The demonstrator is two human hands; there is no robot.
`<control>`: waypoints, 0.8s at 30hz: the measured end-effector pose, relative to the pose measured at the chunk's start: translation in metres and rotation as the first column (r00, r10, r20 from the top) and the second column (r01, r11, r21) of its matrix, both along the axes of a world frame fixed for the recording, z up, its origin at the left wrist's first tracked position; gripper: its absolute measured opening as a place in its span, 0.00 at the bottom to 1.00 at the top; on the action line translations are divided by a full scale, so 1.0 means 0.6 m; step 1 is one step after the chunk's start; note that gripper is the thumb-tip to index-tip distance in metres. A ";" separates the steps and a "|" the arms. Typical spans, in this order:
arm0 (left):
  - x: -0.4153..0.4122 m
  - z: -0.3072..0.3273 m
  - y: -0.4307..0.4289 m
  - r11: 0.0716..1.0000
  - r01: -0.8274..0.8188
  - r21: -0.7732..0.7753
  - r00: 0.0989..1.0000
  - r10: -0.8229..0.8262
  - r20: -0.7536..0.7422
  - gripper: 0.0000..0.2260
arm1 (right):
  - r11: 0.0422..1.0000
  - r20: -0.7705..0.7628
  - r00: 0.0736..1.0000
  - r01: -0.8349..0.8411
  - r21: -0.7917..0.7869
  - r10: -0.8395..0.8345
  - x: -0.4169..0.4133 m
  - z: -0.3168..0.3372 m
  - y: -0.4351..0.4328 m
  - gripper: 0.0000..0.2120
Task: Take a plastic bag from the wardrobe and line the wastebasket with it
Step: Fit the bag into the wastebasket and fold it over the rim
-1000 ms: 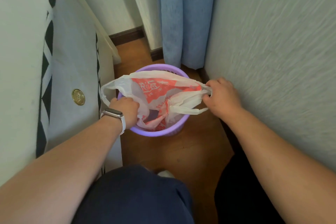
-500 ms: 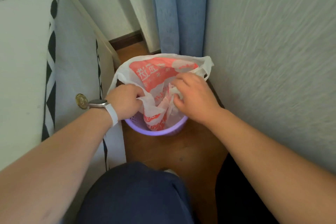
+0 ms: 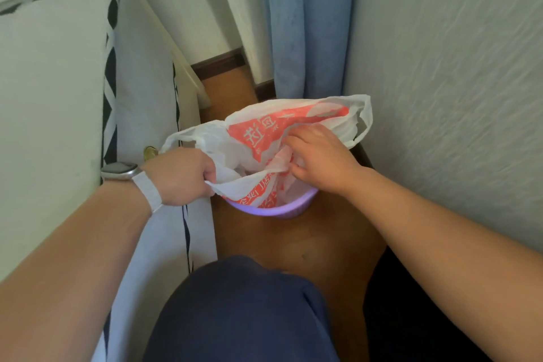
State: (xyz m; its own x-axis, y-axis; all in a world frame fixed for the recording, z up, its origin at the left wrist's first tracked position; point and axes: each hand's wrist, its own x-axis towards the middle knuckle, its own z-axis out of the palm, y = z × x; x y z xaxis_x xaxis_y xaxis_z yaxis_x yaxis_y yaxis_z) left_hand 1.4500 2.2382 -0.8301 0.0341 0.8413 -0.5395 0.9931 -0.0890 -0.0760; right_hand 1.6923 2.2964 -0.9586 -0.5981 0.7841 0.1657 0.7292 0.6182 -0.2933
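Observation:
A white plastic bag (image 3: 264,132) with a red print hangs into a purple wastebasket (image 3: 273,210) on the wooden floor. Only the basket's near rim shows; the bag covers the rest. My left hand (image 3: 182,176), with a white watch on its wrist, grips the bag's near-left edge and handle at the basket's left side. My right hand (image 3: 320,156) reaches into the bag's mouth and pinches a fold of the near wall between thumb and fingers. The bag's right handle loop sticks up against the wall.
A bed with a white and black-patterned cover (image 3: 73,126) runs along the left, a round brass knob (image 3: 150,152) on its side. A textured wall (image 3: 455,97) stands close on the right. A blue curtain (image 3: 305,23) hangs behind the basket. My knee (image 3: 244,311) is below.
My right hand left the bag's right handle and moved into its mouth. The bag's far side rose and spread over the basket. My left hand kept its grip and shifted slightly left.

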 end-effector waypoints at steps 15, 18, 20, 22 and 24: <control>0.002 -0.010 0.019 0.998 -0.062 -0.023 0.992 0.064 0.108 0.09 | 0.983 0.201 0.964 0.182 -0.034 -0.171 0.031 -0.013 0.014 0.12; 0.012 -0.013 0.011 1.000 0.003 0.013 0.999 -0.004 0.047 0.15 | 0.992 0.067 0.991 0.120 -0.026 -0.118 0.044 -0.003 0.006 0.07; 0.026 -0.018 0.006 0.966 0.217 0.144 0.976 -0.209 -0.066 0.19 | 0.995 -0.011 0.996 0.088 -0.039 -0.088 0.048 0.012 0.000 0.05; 0.046 -0.026 0.001 0.881 0.406 0.244 0.914 -0.383 -0.135 0.23 | 0.995 -0.071 0.995 0.060 -0.076 -0.065 0.050 0.026 -0.009 0.06; 0.063 -0.037 -0.001 0.822 0.494 0.285 0.869 -0.478 -0.129 0.28 | 0.994 -0.107 0.993 0.029 -0.106 -0.041 0.056 0.034 -0.022 0.07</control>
State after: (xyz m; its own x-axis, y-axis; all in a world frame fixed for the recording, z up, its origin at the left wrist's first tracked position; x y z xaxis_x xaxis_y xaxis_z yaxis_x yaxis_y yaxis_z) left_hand 1.4879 2.2375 -0.8521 0.4615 0.8427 -0.2773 0.8214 -0.5240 -0.2253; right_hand 1.7259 2.2830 -0.9384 -0.5528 0.8206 0.1451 0.7100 0.5550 -0.4334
